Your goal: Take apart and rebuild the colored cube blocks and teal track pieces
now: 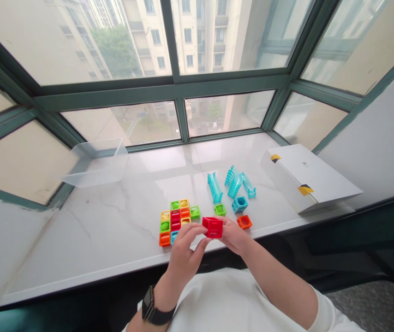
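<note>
A red hollow cube block (212, 228) is held up in front of my body, above the sill's front edge. My right hand (235, 236) grips it from the right and behind, with some fingers hidden by the block. On its left side, the curled fingertips and thumb of my left hand (187, 246) pinch at the block's edge. Just beyond my left hand lies a flat group of joined colored cube blocks (175, 215), partly covered by that hand. Loose green (220, 210), blue (240, 204) and orange (244, 222) cubes lie beyond and beside my right hand.
Clear turquoise track pieces, one straight (215, 187), one curved (233, 181) and one shorter (248, 185), lie farther back. A transparent plastic bin (96, 177) stands at the left. A white box (314, 175) with yellow-black tabs sits at the right. Windows enclose the marble-look sill (114, 230).
</note>
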`<state>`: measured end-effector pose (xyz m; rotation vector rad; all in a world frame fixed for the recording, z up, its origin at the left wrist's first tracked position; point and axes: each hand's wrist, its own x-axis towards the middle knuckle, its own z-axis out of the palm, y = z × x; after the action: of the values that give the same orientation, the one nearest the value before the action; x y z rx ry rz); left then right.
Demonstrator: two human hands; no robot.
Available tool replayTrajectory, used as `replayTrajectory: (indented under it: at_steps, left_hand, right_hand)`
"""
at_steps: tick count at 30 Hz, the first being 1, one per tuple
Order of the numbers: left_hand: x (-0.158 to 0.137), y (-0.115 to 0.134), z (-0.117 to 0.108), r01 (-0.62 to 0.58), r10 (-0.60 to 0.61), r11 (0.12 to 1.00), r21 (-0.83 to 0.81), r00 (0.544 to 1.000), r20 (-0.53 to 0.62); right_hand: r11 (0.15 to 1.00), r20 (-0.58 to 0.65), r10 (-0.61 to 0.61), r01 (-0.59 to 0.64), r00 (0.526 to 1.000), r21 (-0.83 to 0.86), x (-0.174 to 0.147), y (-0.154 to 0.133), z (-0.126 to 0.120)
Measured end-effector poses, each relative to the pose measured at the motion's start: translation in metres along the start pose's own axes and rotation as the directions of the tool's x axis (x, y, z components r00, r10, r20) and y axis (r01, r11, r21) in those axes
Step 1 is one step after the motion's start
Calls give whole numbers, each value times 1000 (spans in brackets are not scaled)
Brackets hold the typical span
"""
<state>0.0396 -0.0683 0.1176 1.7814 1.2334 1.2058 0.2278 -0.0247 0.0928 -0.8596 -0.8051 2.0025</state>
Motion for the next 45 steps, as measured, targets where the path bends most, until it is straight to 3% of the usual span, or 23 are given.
replayTrajectory:
  at_steps: [3, 7, 9, 12, 19, 23, 27, 29, 31, 34, 36, 40, 45]
  left_hand:
    - [3, -8, 1, 195, -202, 950, -243, 979, -6]
    - [6, -21, 6, 416, -495, 739, -529, 869, -8]
    - [7, -25, 9, 451, -553, 687, -570, 833, -6]
    - [7, -26, 14, 436, -506, 685, -583, 861, 50]
    - [6, -25, 18, 409, -385, 740, -534, 908, 162]
    - [4, -32, 21, 340, -283, 839, -426, 940, 192]
    - [4, -46, 18, 259, -244, 947, -188, 965, 100]
    - [6, -53, 14, 214, -213, 977, -17, 976, 47]
    - [7, -59, 9, 162, -166, 975, 154, 986, 11]
    - [10, -68, 4, 101, -110, 951, 291, 994, 16]
    - [11, -74, 1, 90, -102, 945, 314, 995, 20]
    - [12, -83, -3, 116, -123, 936, 331, 992, -2]
    - [11, -89, -8, 151, -156, 924, 350, 988, -13]
  right_hand:
    - [999, 1, -37, 37, 999, 3, -1, 2, -4]
    - [964, -17, -229, 224, 973, -146, 1, 9, -6]
    - [924, -2, -297, 286, 955, -252, 2, 12, -5]
    - [892, -14, -337, 315, 941, -323, 4, 15, -4]
    - [897, -46, -359, 330, 932, -295, 5, 15, -4]
    - [846, -41, -426, 382, 904, -372, -5, 5, -8]
    - [788, -108, -549, 469, 829, -398, -20, -19, -25]
    - [743, -176, -628, 517, 758, -426, -27, -34, -43]
    - [676, -256, -712, 540, 654, -501, -31, -48, -68]
    - [587, -340, -794, 490, 504, -644, -36, -58, -112]
    - [565, -374, -797, 368, 474, -738, -39, -57, -141]
    - [481, -369, -775, 101, 513, -871, -46, -40, -182]
    - [330, -279, -751, -26, 599, -944, -45, -14, -203]
